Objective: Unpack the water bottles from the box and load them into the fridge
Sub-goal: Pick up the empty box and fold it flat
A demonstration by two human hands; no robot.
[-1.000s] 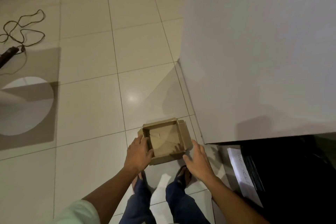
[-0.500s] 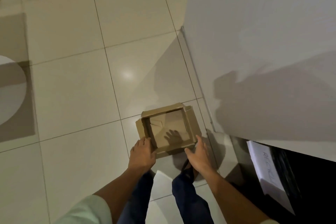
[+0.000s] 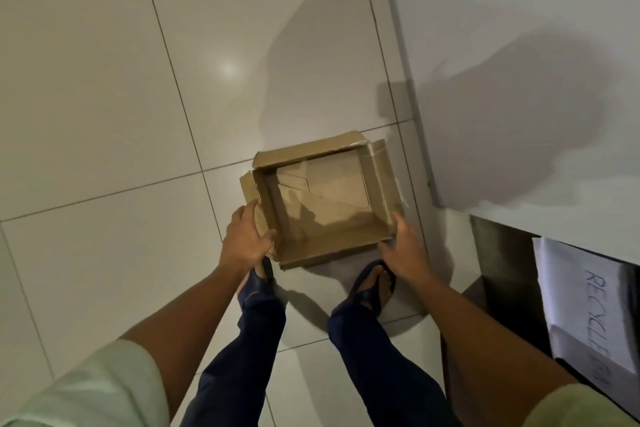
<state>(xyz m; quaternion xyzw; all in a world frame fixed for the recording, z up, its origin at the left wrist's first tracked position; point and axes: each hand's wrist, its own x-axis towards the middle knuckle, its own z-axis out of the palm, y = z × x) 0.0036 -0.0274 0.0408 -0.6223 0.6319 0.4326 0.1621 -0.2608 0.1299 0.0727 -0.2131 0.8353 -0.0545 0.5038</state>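
Brown corrugated cardboard, the box (image 3: 322, 199) sits open on glossy floor tiles (image 3: 104, 97); we see our left hand (image 3: 246, 239) grip its left flap and our right hand (image 3: 403, 248) touch its right corner, fingers spread.

Both arms stretched down — left hand (image 3: 246, 240) and right hand (image 3: 403, 248) (fingers extended), well apart.

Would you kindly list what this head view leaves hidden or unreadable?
- Fridge and water bottles: nowhere in the frame.
- Sign: the last letters after "RECYCL" are blurred.
- Right hand fingers: the box wall hides their grip.
- Left foot: covered by the left hand.
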